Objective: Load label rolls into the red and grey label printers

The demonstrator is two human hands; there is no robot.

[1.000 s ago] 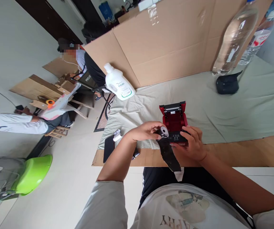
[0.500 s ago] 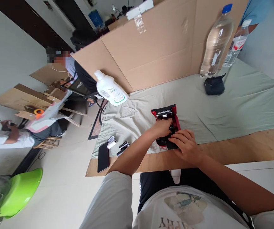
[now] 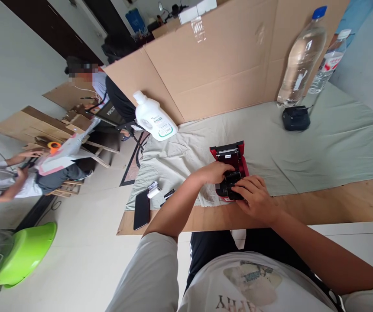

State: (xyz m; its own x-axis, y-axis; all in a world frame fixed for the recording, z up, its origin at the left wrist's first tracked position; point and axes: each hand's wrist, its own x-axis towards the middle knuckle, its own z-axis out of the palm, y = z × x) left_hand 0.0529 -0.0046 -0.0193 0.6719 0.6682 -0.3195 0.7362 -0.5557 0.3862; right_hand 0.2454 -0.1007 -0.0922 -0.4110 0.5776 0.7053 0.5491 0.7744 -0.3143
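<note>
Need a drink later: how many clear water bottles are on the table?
2: big bottle far right by the cardboard; small bottle just right of it, partly hidden.

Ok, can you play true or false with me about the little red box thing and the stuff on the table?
1. The red printer has its lid up. True.
2. Both hands, left hand and right hand, are at the printer. True.
3. The white jug stands right of the printer. False: it is to the left, by the cardboard wall.
4. The phone is in the left hand. False: it lies on the table edge.
5. The big water bottle has a blue cap. True.
</note>
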